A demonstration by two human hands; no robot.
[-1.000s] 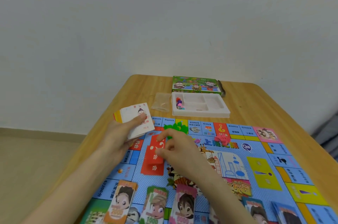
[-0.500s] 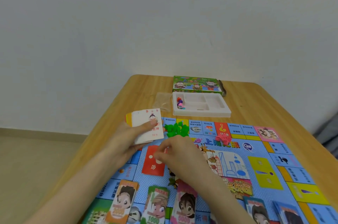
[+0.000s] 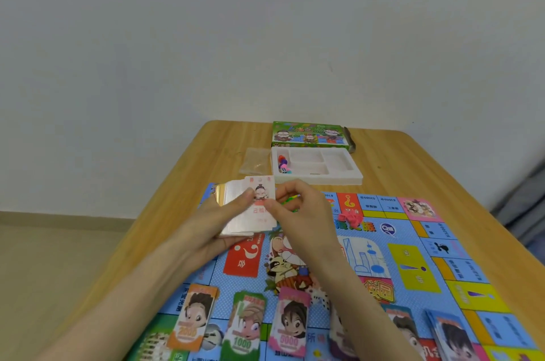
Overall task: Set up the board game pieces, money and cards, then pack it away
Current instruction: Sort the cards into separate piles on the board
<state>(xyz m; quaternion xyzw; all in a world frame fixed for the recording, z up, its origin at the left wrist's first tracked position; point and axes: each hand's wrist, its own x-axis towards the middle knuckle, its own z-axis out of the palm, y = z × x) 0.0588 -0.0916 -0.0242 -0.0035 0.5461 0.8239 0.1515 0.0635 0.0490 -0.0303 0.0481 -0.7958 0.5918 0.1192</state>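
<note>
Left hand (image 3: 212, 228) grips card stack (image 3: 236, 214), right hand (image 3: 305, 213) pinches top card (image 3: 261, 191), perhaps headed "静山寺"

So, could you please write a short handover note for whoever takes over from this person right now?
Left hand holds the card stack over the board's far left corner. Right hand pinches its top card.
Done: board unfolded; red cards on it; money piles along the near edge; pink houses and green houses on the board.
Left: set down the held cards, take the pieces out of the tray, then pack everything into the box.
</note>
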